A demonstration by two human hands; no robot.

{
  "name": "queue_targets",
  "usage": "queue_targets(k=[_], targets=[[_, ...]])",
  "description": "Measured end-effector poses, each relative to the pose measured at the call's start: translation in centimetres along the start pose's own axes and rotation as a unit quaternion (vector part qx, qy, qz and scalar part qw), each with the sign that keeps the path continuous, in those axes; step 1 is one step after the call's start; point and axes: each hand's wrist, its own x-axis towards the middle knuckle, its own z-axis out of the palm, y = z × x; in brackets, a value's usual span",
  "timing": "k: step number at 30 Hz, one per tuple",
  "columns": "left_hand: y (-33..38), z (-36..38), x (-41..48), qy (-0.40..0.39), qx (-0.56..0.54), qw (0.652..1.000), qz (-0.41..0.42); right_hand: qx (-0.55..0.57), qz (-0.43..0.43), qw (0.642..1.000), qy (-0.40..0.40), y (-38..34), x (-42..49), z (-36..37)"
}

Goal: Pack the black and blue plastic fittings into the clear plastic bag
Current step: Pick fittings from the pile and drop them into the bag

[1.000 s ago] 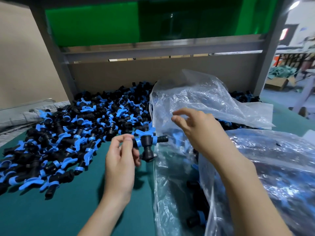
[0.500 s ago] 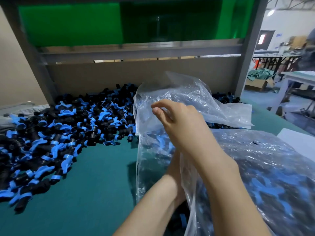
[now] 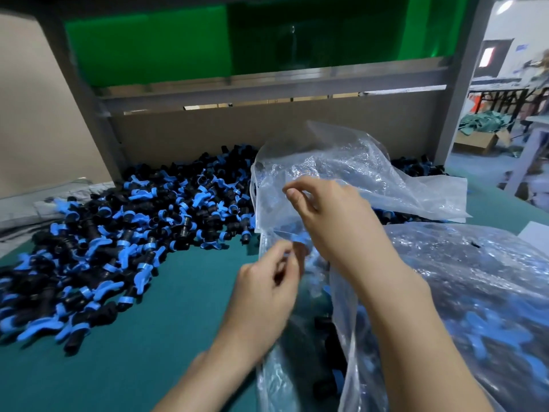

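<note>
At the bottom of the frame, 2 bare forearms reach up over a teal-covered bench [image 3: 154, 337]. The left hand [image 3: 264, 289], lower centre, has just come back out of the clear plastic bag [image 3: 341, 179]. 1 second ago it held a black and blue fitting at the bag's mouth; half a second ago it was inside the bag to the wrist. Now its fingers are curled loosely at the bag's left edge, its grip narrow and seemingly empty, though motion blur makes it hard to be sure. That fitting has most likely been dropped in, so 1 more piece is packed.

Just above, the right hand [image 3: 335, 221] stays at the bag's upper rim, thumb and fingers pinched on the film, keeping the mouth open. Dark and blue shapes show through the plastic below both hands: fittings already inside.

At the lower right, a second bag [image 3: 475, 292], full of fittings, lies on the bench.

Farther back, filling the left and centre of the frame, a large loose pile of fittings [image 3: 133, 227] waits on the bench, so most of the work remains. Behind it stand a cardboard panel [image 3: 237, 129] and a green screen [image 3: 148, 46].
</note>
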Motion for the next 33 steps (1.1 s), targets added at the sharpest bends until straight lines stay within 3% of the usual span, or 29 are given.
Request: queue_targets(k=[3, 6, 11, 14, 16, 21, 24, 28, 33], targets=[[-4.2, -4.8, -1.8, 0.066, 0.119, 0.988, -0.076, -0.012, 0.017, 1.000, -0.023, 0.2, -0.2, 0.5], [-7.5, -5.3, -1.1, 0.011, 0.249, 0.951, -0.185, -0.015, 0.031, 0.999, -0.036, 0.5, -0.2, 0.9], [-9.1, -3.9, 2.4, -0.023, 0.373, 0.917, -0.141, -0.027, 0.060, 0.996, -0.064, 1.5, -0.3, 1.8], [-9.4, -3.3, 4.2, -0.039, 0.418, 0.886, -0.196, -0.024, 0.061, 0.996, -0.067, 1.9, -0.3, 2.0], [-9.6, -3.2, 4.5, -0.024, 0.414, 0.885, -0.210, -0.018, 0.060, 0.996, -0.066, 2.0, -0.2, 2.1], [-8.7, -4.1, 3.3, 0.074, 0.333, 0.922, -0.183, -0.018, 0.058, 0.996, -0.070, 2.1, -0.2, 2.3], [-7.5, -4.8, 1.2, 0.149, 0.151, 0.957, -0.197, -0.024, 0.052, 0.996, -0.075, 2.3, -0.2, 2.3], [-5.7, -5.1, -1.2, 0.237, -0.110, 0.939, -0.224, -0.037, 0.047, 0.991, -0.122, 2.3, -0.2, 2.2], [-4.3, -5.2, -1.7, 0.210, -0.207, 0.929, -0.223, -0.040, 0.045, 0.981, -0.185, 2.2, -0.5, 2.2]])
